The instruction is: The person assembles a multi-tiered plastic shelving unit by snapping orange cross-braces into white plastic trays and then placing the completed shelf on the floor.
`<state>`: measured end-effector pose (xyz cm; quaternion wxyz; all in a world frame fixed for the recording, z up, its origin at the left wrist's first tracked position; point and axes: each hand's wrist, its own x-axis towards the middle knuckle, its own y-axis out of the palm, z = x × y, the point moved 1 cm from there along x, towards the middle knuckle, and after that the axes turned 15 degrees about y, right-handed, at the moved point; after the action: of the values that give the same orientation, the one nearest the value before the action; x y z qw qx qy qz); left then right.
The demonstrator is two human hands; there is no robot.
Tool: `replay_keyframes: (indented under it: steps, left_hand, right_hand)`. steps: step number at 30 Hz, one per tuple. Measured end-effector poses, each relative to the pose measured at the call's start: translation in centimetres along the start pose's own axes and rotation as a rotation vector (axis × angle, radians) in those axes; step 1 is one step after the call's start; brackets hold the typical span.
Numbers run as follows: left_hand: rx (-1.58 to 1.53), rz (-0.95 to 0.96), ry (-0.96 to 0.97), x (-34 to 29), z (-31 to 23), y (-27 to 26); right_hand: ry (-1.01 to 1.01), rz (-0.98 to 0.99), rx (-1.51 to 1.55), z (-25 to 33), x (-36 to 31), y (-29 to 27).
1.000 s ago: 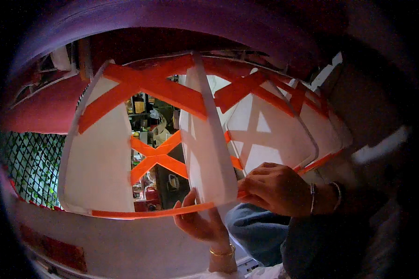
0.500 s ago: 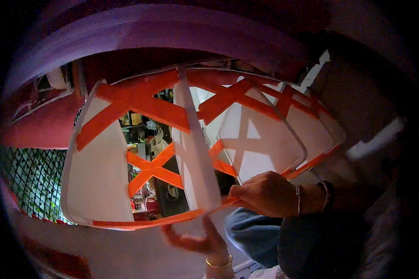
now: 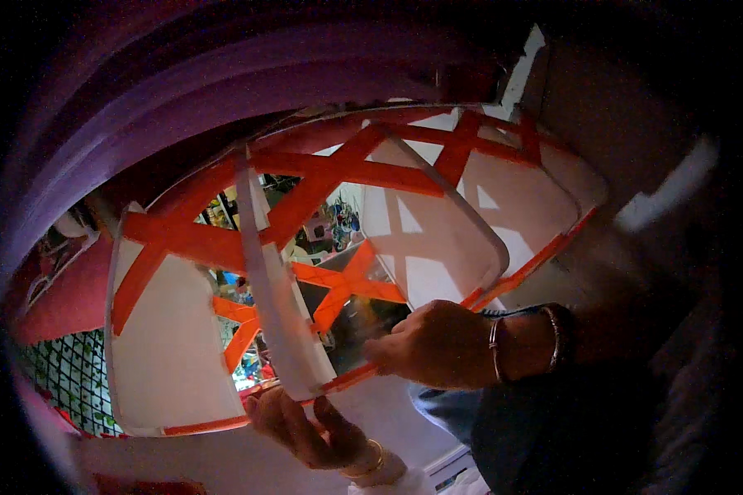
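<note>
A long frame of upright white panels (image 3: 169,346) joined by orange-red crossed strips (image 3: 347,173) spans the middle of the view. Along its near lower edge runs an orange rail (image 3: 347,379). My right hand (image 3: 437,342), with bracelets on its wrist, is closed around this rail, right of the narrow panel (image 3: 276,313). Below that panel's bottom corner, my left hand (image 3: 309,433) has its fingers curled up against the rail, thumb and fingers on either side of the corner. The left fingertips are partly hidden by the edge.
Purple draped cloth (image 3: 305,95) hangs across the top. A black lattice with green leaves (image 3: 70,371) stands at the left. Many small blurred objects show through the frame's openings. My jeans-clad leg (image 3: 450,412) is close below the right hand.
The frame has shifted left and turned somewhat in view. My left hand has moved left and up, its loosely spread fingers now curled at the rail. My right hand stays on the rail.
</note>
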<state>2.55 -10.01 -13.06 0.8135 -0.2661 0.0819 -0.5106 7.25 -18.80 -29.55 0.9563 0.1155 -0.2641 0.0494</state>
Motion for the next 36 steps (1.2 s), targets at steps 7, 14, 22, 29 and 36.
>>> replay_keyframes:
  steps: [7,14,22,29,36]
  left_hand:
    - [-0.059,-0.022,0.019,-1.3,1.5,-0.3]
    - [-0.076,-0.034,0.066,0.1,0.4,1.2]
    - [0.041,-0.002,0.040,-0.2,-0.4,0.9]
    - [0.130,-0.080,0.015,-0.1,-1.4,2.0]
    - [-0.242,-0.187,-0.156,-9.7,-6.2,3.4]
  right_hand:
    - [-0.046,0.018,-0.007,0.5,0.8,1.0]
    - [0.094,0.139,-0.399,-0.7,0.2,-10.0]
    - [0.144,0.260,-0.521,-1.4,-0.6,-10.2]
    - [-0.018,0.196,-0.639,-1.2,-0.8,-7.1]
    - [-0.017,0.160,-0.597,-1.3,-1.3,-7.4]
